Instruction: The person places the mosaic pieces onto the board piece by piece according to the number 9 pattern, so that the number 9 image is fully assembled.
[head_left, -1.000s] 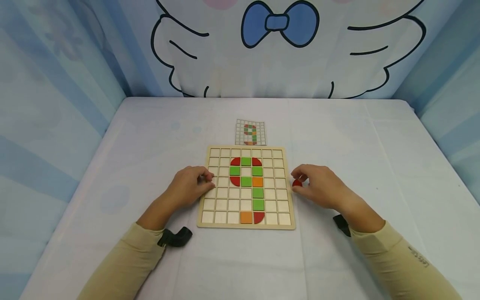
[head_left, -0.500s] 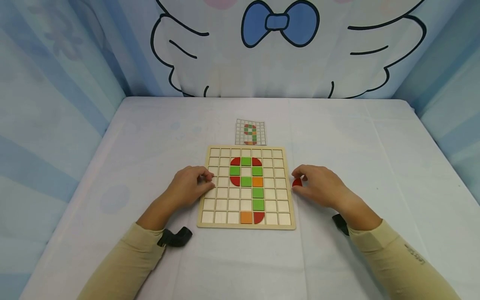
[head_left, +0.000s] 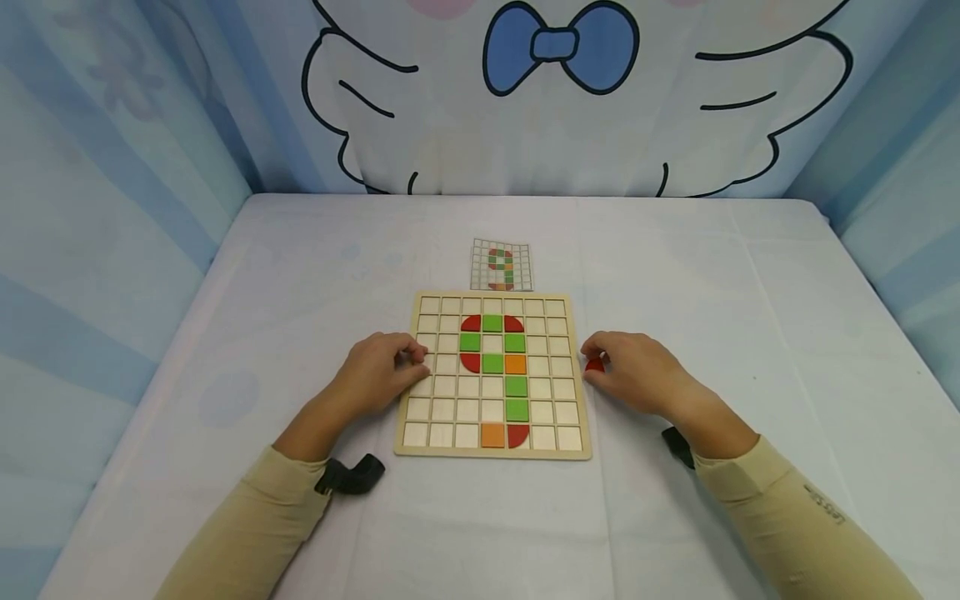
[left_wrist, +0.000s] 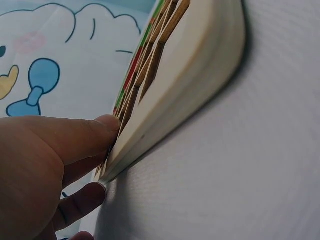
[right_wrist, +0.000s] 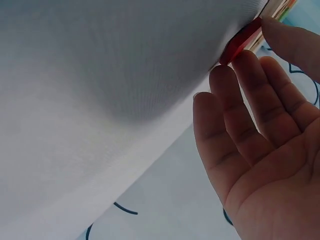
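A wooden grid board [head_left: 441, 410] lies mid-table, with red quarter-round, green square and orange square tiles set in its cells. Green tiles [head_left: 517, 409] run down one column, and an orange tile [head_left: 492, 435] sits in the bottom row beside a red quarter-round tile [head_left: 517, 436]. At the board's left edge my left hand [head_left: 378, 371] grips the rim; in the left wrist view the thumb [left_wrist: 107, 122] lies over the top. Just off the right edge, my right hand [head_left: 637, 371] pinches a red tile [right_wrist: 241, 41] between thumb and fingertips, its outline partly covered.
A small printed card [head_left: 502, 265] showing a coloured grid pattern lies against the board's far edge. White cloth covers the table [head_left: 480, 533]. A curtain [head_left: 450, 125] with a cartoon drawing hangs behind, and blue patterned curtains stand at both sides.
The right wrist and forearm have shifted slightly to the left, with the red tile still in the fingers. The left hand and board have stayed put.
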